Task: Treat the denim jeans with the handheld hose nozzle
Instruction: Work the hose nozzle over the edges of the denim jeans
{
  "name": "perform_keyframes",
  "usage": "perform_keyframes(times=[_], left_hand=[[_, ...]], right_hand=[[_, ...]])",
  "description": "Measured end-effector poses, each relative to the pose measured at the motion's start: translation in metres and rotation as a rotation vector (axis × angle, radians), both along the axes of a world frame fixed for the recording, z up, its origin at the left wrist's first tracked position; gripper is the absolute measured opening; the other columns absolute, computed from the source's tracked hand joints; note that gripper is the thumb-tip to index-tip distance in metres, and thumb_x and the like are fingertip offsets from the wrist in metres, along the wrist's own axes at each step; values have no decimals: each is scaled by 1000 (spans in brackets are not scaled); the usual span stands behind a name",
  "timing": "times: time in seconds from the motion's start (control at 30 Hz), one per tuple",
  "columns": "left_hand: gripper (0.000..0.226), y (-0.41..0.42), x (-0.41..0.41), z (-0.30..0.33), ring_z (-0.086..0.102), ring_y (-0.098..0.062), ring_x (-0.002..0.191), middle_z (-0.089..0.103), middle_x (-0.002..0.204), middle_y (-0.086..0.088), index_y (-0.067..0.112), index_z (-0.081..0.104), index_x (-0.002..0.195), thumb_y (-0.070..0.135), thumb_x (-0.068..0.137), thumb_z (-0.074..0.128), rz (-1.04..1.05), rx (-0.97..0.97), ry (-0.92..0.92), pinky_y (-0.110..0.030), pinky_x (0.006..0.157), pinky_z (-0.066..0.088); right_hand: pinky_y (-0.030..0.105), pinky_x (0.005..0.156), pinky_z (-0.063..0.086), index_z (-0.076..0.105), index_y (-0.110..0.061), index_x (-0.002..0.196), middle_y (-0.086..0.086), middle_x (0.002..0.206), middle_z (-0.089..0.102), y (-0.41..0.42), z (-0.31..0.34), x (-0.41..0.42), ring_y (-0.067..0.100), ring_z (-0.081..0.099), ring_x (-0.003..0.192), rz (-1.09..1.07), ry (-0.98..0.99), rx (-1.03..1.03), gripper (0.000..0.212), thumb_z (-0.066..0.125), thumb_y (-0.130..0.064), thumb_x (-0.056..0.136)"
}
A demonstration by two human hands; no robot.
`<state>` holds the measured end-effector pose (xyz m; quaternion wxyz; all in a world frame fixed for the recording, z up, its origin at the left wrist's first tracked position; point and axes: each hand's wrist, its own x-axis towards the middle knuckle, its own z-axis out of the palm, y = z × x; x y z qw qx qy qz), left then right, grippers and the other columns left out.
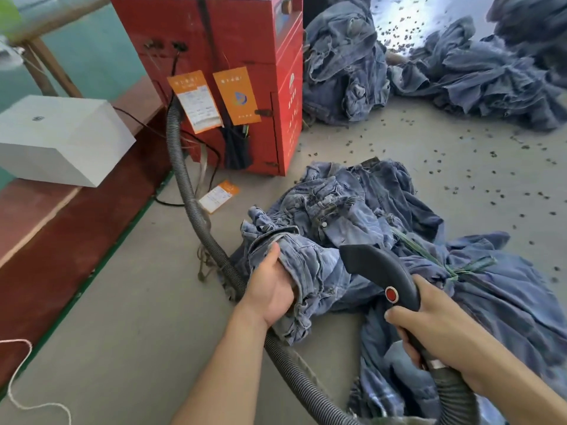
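- grey concrete floor [129, 332] strewn with dark specks, jeans piled at the back.
- red machine [233, 72] stands near the left bench.
- jeans [352, 216] heaped on the floor in front.
- ribbed hose [184, 185] runs from the machine.
- nozzle [377, 268] hovers over the jeans, right hand [441, 329] clenched round its handle.
- left hand [273, 289] grasps a bunched leg.

One red metal machine cabinet [245, 81]; one white rectangular box [61, 139]; one grey ribbed hose [184, 185]. Three orange paper tags: two hanging [194, 101] [237, 95], one on the floor [218, 196]. Three heaps of blue denim jeans [368, 228] [343, 65] [478, 78].
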<state>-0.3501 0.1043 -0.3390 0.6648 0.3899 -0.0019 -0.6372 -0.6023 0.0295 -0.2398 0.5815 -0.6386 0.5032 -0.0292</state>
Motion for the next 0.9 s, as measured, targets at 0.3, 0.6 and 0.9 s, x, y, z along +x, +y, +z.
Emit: perform_keyframes(times=[0.3,0.6,0.9], left_hand=[[82,-6,-2,0,58,-38,133,58,145,-22,10,68,134,64,105,13,-73,-81,30,-51,103,52],[85,-12,3,11,54,-47,134,53,145,-32,-1,46,147,65,105,12,11,-138,147,-62,109,44],[58,-39,19,30,70,-35,114,69,124,-22,-5,58,128,-21,78,33,-12,-211,-93,-44,93,60]], right_hand=[[41,53,48,49,-17,100,13,65,62,-3,-10,52,27,57,51,119,49,-206,19,63,-28,94],[39,49,48,52,-20,103,15,64,58,7,-10,29,28,53,51,99,-41,76,26,65,-19,81],[33,43,44,47,-9,107,14,62,54,-24,-16,10,26,48,47,-186,-113,103,21,61,-3,92]])
